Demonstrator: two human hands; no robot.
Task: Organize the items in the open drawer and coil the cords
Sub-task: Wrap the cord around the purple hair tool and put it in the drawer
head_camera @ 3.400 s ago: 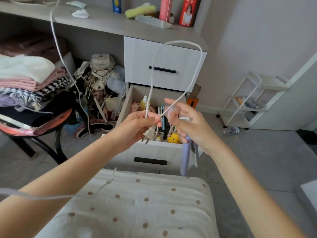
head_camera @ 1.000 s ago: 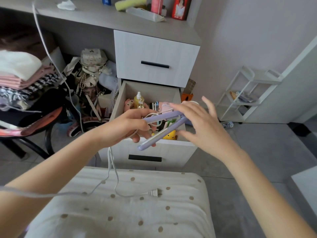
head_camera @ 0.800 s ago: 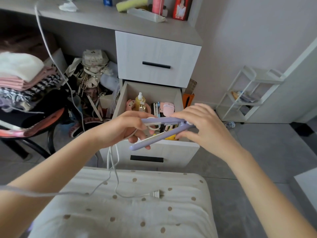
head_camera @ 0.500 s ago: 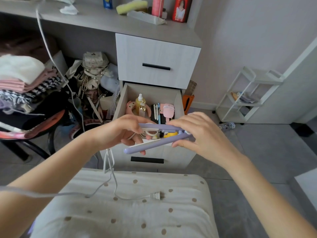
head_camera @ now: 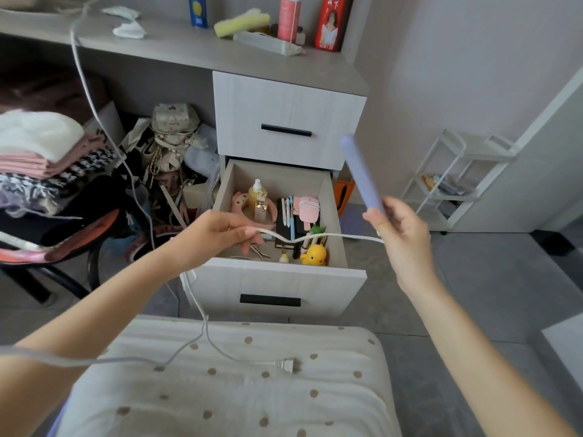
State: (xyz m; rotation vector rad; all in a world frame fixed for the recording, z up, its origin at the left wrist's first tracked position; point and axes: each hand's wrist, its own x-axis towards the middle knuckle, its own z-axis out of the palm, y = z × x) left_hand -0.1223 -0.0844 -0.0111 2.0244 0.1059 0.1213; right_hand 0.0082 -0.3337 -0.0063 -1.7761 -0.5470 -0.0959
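Two hands hold one appliance over the open drawer point(head_camera: 277, 279): right hand point(head_camera: 399, 230), fingers closed round the base of a lilac straightener point(head_camera: 361, 175) that points up and far, w/ the left hand point(head_camera: 220, 230) pinching its white cord point(head_camera: 318, 236) at the left of the drawer. Cord runs slack btwn the two hands, dips over the drawer contents, then drops from the left hand down the drawer front onto the spotted bed point(head_camera: 220, 389), where the plug point(head_camera: 285, 364) lies loose at near centre.

Risks, as judged from here: no loops formed yet, so most of the cord hangs free. Pulling in slack fast could drag the plug across the bed and off its edge, or whip it against the drawer front. The sagging span sits just above a yellow duck point(head_camera: 314, 255) and upright pens point(head_camera: 288, 212); a low pass could snag or topple them, incl. the bottle point(head_camera: 257, 197) at the far left. A second white cable point(head_camera: 94, 115) hangs from the surface point(head_camera: 189, 48) at far left and passes near the left arm; catching it in a loop would tangle both. Uneven loop size would make the coil spring open.
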